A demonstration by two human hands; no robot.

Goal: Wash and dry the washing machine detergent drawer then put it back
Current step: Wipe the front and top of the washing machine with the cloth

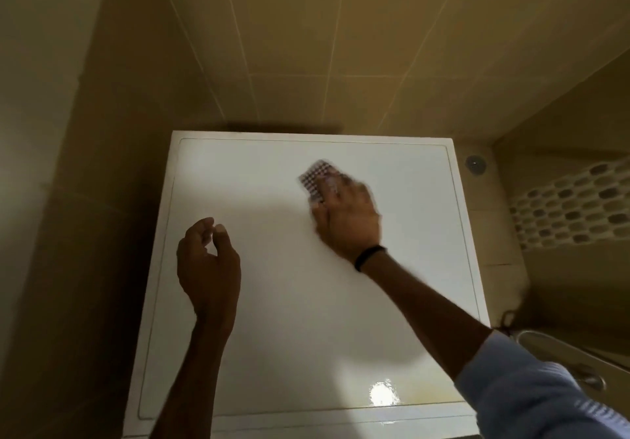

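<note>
On the glossy white washing machine top, your right hand presses a checkered cloth flat at one o'clock to wipe; your left hand hovers loose and empty at nine.

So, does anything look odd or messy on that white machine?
Only a faint yellowish patch near the front edge of the machine top, beside the glare, possibly residue. Nothing looks spilled, broken or askew.
</note>
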